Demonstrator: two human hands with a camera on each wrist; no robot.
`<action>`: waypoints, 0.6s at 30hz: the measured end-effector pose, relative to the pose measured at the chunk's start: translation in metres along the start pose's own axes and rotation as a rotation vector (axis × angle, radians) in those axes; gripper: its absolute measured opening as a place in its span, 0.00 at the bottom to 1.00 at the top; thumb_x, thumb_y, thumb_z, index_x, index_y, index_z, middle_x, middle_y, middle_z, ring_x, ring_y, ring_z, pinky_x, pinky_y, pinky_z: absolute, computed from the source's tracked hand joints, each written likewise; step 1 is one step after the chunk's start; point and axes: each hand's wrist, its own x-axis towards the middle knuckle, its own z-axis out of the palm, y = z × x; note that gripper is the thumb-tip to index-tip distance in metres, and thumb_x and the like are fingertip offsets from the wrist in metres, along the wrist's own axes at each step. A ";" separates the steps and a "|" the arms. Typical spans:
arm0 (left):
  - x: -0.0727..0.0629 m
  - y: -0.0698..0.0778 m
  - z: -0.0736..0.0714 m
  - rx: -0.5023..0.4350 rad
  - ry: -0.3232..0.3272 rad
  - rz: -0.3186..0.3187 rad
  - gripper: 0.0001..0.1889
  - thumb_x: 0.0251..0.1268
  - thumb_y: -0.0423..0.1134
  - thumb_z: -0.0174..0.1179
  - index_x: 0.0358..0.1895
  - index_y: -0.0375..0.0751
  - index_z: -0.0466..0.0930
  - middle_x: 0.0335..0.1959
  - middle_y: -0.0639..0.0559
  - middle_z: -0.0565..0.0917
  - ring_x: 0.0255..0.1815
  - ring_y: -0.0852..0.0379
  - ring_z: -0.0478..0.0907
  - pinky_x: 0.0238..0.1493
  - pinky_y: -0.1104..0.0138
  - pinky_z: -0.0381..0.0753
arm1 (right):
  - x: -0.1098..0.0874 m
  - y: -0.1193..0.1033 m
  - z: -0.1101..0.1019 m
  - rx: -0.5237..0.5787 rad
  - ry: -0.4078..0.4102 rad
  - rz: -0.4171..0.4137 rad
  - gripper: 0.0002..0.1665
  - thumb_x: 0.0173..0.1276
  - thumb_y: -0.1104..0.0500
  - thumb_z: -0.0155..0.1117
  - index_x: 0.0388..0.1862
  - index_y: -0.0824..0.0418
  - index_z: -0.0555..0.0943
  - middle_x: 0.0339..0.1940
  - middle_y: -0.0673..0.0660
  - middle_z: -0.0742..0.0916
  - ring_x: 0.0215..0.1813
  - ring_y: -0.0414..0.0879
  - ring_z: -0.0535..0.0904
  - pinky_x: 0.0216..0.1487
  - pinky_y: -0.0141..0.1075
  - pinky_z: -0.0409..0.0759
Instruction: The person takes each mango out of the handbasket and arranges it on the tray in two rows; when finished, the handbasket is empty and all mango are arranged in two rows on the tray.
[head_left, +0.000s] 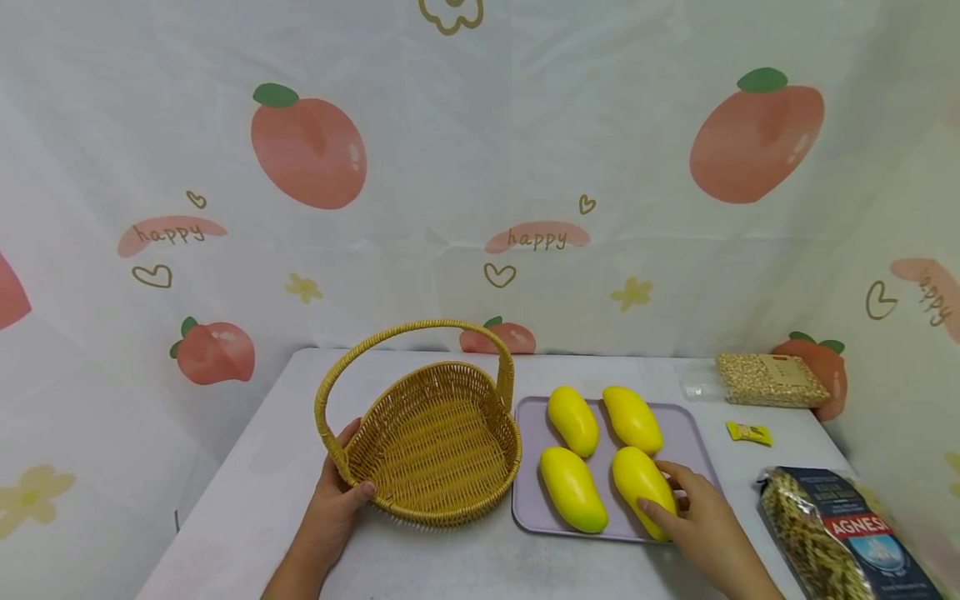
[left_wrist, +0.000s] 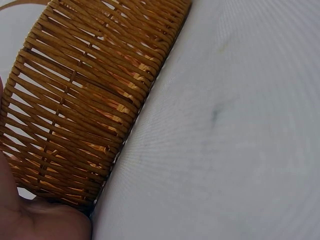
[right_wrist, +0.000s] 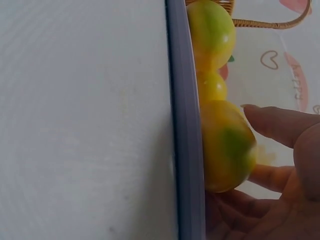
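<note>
My left hand (head_left: pixel 333 504) grips the left side of a round wicker basket (head_left: pixel 442 450) with a tall arched handle. The thumb lies over its rim, and the left wrist view shows the woven wall (left_wrist: pixel 75 100) close up beside the palm. On a lilac tray (head_left: pixel 690 433) to the right lie several yellow mangoes. My right hand (head_left: pixel 697 517) holds the front right mango (head_left: pixel 641 487), thumb on the near side and fingers on the far side. In the right wrist view this mango (right_wrist: pixel 227 150) has a green patch and sits at the tray's edge.
Behind the held one lie two mangoes (head_left: pixel 573 421), (head_left: pixel 633 419); another mango (head_left: pixel 573 490) is left of it. Right of the tray are a bag of grains (head_left: pixel 772 381), a small yellow packet (head_left: pixel 748 432) and a pasta bag (head_left: pixel 847 533). A printed curtain (head_left: pixel 420 167) closes the back.
</note>
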 end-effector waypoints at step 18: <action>0.001 0.009 0.004 0.063 0.076 -0.056 0.39 0.87 0.35 0.59 0.90 0.51 0.49 0.87 0.47 0.53 0.81 0.54 0.58 0.71 0.75 0.64 | -0.018 -0.009 -0.019 -0.026 0.043 0.005 0.53 0.76 0.34 0.72 0.81 0.70 0.68 0.68 0.75 0.78 0.61 0.68 0.80 0.54 0.61 0.85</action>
